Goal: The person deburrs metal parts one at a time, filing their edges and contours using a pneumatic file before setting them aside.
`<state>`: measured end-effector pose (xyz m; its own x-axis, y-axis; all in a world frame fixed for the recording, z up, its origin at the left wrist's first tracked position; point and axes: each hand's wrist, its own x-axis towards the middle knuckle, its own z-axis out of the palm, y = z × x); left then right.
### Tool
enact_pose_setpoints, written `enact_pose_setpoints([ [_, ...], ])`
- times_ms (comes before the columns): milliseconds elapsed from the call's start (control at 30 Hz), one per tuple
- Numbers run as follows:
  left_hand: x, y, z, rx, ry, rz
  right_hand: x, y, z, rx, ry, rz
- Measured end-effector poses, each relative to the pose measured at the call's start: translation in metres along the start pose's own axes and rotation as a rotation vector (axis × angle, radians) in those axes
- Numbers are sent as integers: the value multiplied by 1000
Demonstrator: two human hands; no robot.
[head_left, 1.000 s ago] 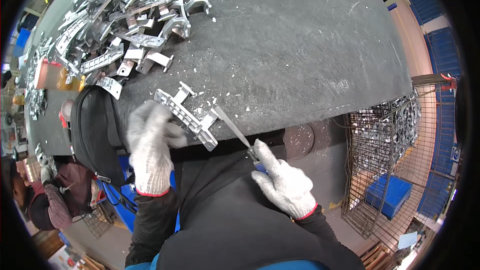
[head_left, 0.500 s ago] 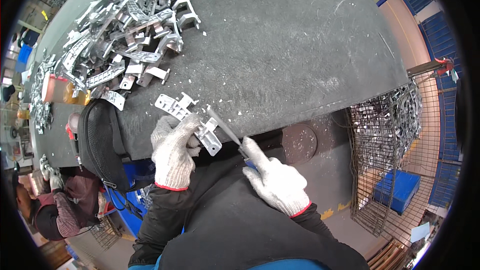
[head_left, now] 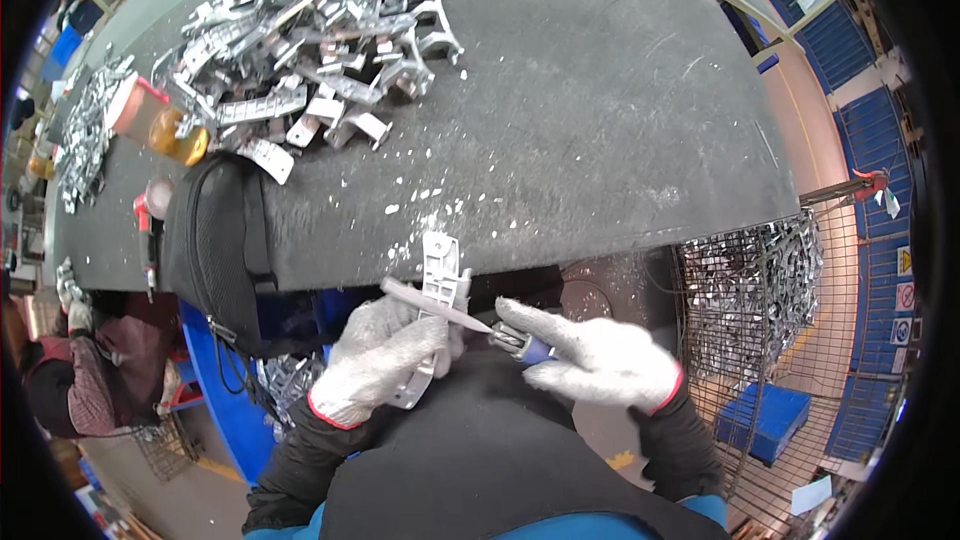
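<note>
Your left hand [head_left: 385, 355] is curled around the metal bracket [head_left: 440, 262] at the table's [head_left: 620, 140] edge, your right hand [head_left: 605, 358] gripping the file [head_left: 447, 312] across it, seemingly for filing, which calls for steady support.

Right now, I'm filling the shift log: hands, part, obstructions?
Left hand gripping metal bracket. Right hand holding blue-handled file. File across bracket, contact unclear. Pale chips on table beyond.

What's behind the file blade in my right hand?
The silver bracket, held in your left hand, passes behind the blade. The strip directly behind it, and the part the hand covers, can't be seen.
</note>
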<state>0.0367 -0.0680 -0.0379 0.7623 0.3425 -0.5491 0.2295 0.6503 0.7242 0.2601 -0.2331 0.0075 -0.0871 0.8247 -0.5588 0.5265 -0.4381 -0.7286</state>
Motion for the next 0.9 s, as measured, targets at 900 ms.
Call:
enact_pose_setpoints([
  [900, -14, -57, 32, -133, 342, 166, 17, 11, 87, 712, 164, 128],
])
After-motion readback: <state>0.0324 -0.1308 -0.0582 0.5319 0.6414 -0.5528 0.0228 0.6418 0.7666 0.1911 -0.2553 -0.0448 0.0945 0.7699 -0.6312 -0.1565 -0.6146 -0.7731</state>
